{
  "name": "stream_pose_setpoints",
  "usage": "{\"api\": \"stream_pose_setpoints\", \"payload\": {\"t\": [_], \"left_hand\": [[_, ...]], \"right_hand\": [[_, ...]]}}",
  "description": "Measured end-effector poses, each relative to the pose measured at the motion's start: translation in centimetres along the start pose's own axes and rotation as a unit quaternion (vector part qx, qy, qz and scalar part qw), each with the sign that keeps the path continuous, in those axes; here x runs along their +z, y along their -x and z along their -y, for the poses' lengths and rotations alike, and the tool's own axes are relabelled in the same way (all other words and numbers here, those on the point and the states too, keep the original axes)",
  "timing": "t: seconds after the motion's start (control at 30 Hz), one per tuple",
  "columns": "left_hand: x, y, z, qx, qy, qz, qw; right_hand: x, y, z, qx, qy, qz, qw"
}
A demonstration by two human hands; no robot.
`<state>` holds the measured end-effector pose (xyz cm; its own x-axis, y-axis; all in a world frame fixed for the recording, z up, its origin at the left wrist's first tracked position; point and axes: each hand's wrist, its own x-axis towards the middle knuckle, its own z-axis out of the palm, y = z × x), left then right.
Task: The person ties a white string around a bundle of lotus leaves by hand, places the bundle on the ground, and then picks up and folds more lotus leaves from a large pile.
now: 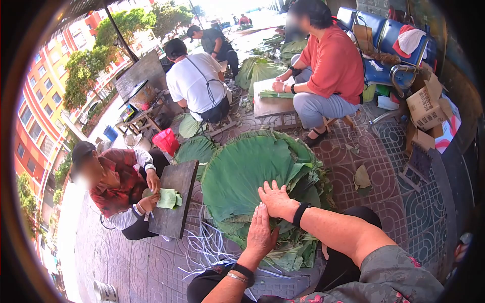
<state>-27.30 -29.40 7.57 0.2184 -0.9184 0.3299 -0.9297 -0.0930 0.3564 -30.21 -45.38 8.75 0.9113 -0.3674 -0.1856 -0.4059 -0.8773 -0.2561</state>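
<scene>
A tall stack of large round green lotus leaves stands before my knees, its lower edges ragged and folded. On the near part of the top leaf lies my right hand, palm down with the fingers spread. My left hand is at the near edge of the stack, fingers stretched out and close together, tips beside my right hand. Both hands touch the leaves and neither grips anything. Pale thin strips hang and spread on the ground left of the stack.
A person at left folds a leaf packet on a dark board. Another person in red works at a low table; more people sit behind. Blue chairs and cardboard boxes stand right. A white bucket is lower left.
</scene>
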Motion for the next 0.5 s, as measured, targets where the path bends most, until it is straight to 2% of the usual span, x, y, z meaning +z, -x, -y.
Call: {"api": "stream_pose_setpoints", "payload": {"t": [0.5], "left_hand": [[-0.1, -0.1, -0.17, -0.005, 0.001, 0.0, 1.0]], "right_hand": [[0.89, -0.42, -0.09, 0.008, 0.005, -0.023, 1.0]]}}
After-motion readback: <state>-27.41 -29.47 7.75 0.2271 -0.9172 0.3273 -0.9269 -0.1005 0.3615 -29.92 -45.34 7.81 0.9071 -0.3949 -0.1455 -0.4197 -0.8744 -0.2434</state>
